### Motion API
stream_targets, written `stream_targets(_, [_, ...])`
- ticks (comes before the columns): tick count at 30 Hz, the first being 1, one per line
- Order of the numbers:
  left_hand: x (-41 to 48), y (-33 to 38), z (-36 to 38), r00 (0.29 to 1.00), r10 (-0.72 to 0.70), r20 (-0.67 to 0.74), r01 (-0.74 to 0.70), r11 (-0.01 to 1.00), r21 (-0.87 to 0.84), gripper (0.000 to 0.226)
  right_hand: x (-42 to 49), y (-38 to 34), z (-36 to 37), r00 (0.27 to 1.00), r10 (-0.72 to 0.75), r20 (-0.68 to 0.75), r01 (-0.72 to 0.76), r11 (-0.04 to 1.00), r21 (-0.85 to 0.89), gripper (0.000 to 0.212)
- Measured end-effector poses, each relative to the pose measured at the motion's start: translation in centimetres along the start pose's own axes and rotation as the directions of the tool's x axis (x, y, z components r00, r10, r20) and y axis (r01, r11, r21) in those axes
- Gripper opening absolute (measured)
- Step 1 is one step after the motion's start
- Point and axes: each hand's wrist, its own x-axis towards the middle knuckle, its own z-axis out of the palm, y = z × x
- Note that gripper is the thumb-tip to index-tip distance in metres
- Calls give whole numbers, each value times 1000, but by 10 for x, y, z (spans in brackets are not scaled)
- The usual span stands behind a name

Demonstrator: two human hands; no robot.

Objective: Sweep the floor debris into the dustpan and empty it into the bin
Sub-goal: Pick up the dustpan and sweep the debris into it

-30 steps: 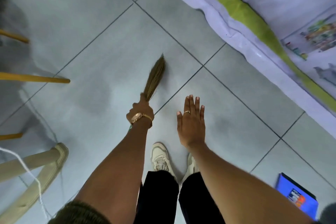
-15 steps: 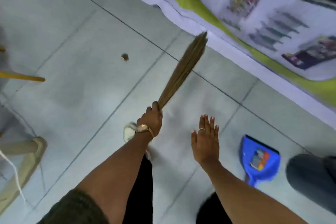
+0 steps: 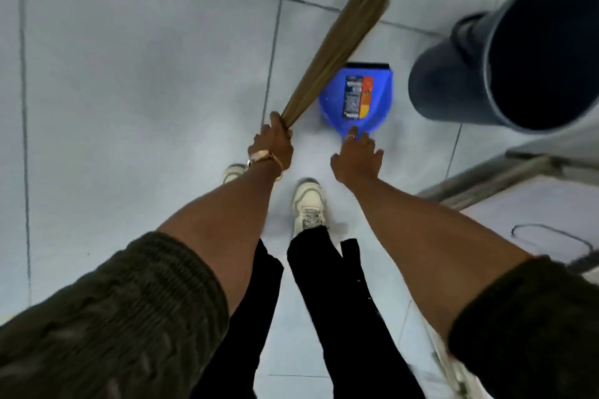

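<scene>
My left hand (image 3: 271,147) is shut on the base of a straw broom (image 3: 343,34), whose bristles slant up and to the right above the floor. A blue dustpan (image 3: 359,95) with a printed label lies flat on the grey tiles just ahead of my feet. My right hand (image 3: 356,157) has its fingers spread, and the fingertips reach the dustpan's near end, where its handle is hidden under them. A dark round bin (image 3: 505,52) stands to the right of the dustpan, its mouth facing me. No debris shows on the tiles.
Grey floor tiles (image 3: 129,74) fill the left and middle. A metal frame or rail (image 3: 505,175) slants in at the right, below the bin. A dark cable loop (image 3: 551,240) lies on the floor at the right. My white shoes (image 3: 308,204) stand behind the dustpan.
The view has swung to the right, bringing the dustpan and bin to the centre. My right hand has dropped from mid-air to the dustpan's near end. The broom stays in my left hand.
</scene>
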Motion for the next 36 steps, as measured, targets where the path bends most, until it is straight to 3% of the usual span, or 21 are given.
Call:
stream_targets(5, [55, -3, 58, 995, 98, 1, -98, 992, 76, 36, 78, 24, 67, 948, 313, -49, -276, 892, 359, 98])
stream_targets(9, [97, -37, 81, 984, 174, -42, -171, 982, 84, 31, 131, 31, 106, 920, 391, 11, -327, 753, 571, 110])
stream_targets(12, [117, -64, 78, 979, 197, -59, -192, 978, 79, 29, 151, 31, 119, 933, 355, 61, -319, 735, 599, 81])
stream_targets(14, [120, -75, 66, 978, 194, -76, -189, 980, 61, 31, 146, 28, 116, 948, 319, 11, -260, 751, 608, 52])
stream_targets(16, [114, -79, 44, 980, 165, -109, -162, 986, 36, 31, 130, 22, 98, 954, 297, -31, -214, 752, 624, 42])
stream_targets(19, [90, -83, 0, 979, 117, -165, -123, 992, -25, 30, 93, 7, 53, 957, 281, -68, -181, 765, 618, 42])
stream_targets(22, [52, -84, -58, 974, 41, -224, -63, 994, -94, 30, 41, -18, 0, 962, 228, -151, -116, 842, 527, 42])
stream_targets(27, [-37, -97, -179, 938, -147, -313, 64, 963, -261, 32, -76, -90, -87, 972, -48, -232, 127, 932, 340, 47])
stream_targets(31, [-95, -133, -277, 869, -297, -396, 139, 914, -380, 32, -158, -180, -139, 941, -247, -231, 297, 930, 214, 51])
stream_targets(36, [-95, -234, -363, 785, -449, -428, 284, 874, -395, 34, -200, -314, -141, 906, -339, -254, 396, 891, 221, 43])
